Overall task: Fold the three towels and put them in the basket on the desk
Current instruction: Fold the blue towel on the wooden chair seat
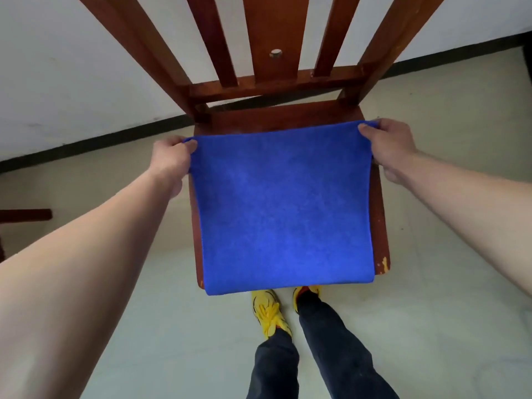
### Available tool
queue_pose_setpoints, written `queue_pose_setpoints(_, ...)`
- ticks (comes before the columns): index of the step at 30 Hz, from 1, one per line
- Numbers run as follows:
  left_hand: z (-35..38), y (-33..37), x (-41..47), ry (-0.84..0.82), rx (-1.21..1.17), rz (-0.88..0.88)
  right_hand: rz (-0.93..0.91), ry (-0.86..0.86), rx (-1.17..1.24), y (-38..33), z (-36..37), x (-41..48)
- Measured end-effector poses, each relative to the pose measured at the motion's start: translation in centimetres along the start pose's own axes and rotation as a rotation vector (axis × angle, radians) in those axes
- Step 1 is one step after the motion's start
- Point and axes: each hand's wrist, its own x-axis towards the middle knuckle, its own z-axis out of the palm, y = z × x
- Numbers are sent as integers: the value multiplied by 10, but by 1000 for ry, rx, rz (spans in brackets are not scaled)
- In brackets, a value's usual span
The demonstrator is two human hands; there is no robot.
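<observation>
My left hand (169, 156) and right hand (388, 142) each pinch a far corner of the blue towel (282, 208) over the chair seat (288, 115); uneven pulling could skew the fold.

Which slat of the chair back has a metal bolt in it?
The wide centre slat: a silver bolt head sits in it; the narrower slats beside it are plain.

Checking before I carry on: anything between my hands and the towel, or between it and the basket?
Nothing: the left hand and right hand pinch the far corners of the towel over the chair. The basket is out of view, so that path is unknown.
</observation>
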Motion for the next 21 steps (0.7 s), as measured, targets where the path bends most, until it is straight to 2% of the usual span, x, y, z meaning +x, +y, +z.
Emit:
queue_pose_setpoints(6,18,-8,37,81,-51,-66,16,42,-53,8,15,37)
queue_pose_setpoints(15,25,-11,48,259,-49,-99,-71,124,-263,11,24,41)
queue_pose_setpoints(18,22,-14,40,322,76,-56,-150,109,-427,10,20,31)
queue_pose_setpoints(21,13,-35,-3,366,342,50,-212,155,-538,22,0,-7)
